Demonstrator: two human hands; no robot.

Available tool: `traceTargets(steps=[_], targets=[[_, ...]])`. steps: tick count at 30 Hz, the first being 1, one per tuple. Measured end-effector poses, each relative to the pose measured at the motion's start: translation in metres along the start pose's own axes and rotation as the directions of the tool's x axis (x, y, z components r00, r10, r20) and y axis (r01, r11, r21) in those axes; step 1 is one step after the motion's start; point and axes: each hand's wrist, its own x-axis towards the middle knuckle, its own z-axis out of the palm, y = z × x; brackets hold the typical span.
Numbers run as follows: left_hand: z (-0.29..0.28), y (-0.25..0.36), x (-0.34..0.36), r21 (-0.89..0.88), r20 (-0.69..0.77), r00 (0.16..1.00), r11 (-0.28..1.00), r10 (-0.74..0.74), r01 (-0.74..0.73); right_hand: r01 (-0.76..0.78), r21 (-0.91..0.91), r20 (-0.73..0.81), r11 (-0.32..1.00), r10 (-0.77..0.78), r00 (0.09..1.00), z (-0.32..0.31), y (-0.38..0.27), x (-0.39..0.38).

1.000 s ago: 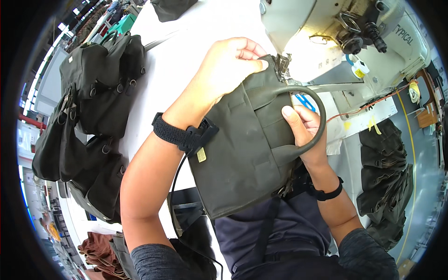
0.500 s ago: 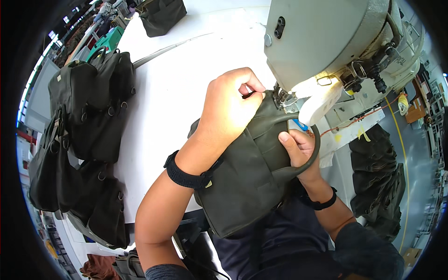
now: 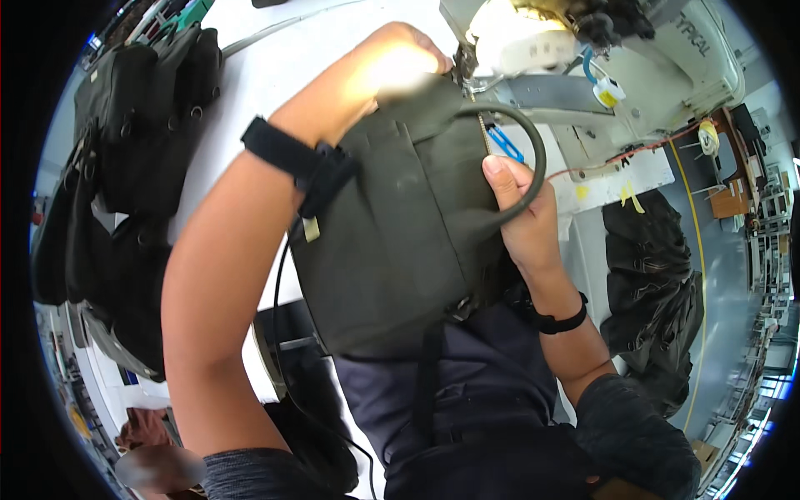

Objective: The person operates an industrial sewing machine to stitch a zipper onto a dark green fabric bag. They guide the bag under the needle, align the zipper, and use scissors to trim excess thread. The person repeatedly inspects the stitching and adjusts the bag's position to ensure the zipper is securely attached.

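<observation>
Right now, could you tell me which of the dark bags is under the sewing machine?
It is the olive bag, held by the left hand and right hand. The black bags lie stacked apart on the table's left side.

— Where's the bag [image 3: 400,242]?
— On the desk [image 3: 242,92] before the sewing machine [image 3: 617,58], between both hands.
— And left of it?
— Finished bags [image 3: 125,175] piled along the desk's left edge
</observation>
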Motion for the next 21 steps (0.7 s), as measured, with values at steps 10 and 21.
traceTargets(steps=[10,21], targets=[[-0.038,0.003,-0.051,0.755,0.226,0.824,0.441,0.520,-0.485,-0.158,-0.037,0.272,0.987,0.162,0.949,-0.056,-0.022,-0.068],[0.132,0.056,-0.249,0.774,0.077,0.868,0.519,0.490,-0.362,-0.431,0.380,0.374,0.818,0.290,0.881,-0.054,-0.006,-0.064]])
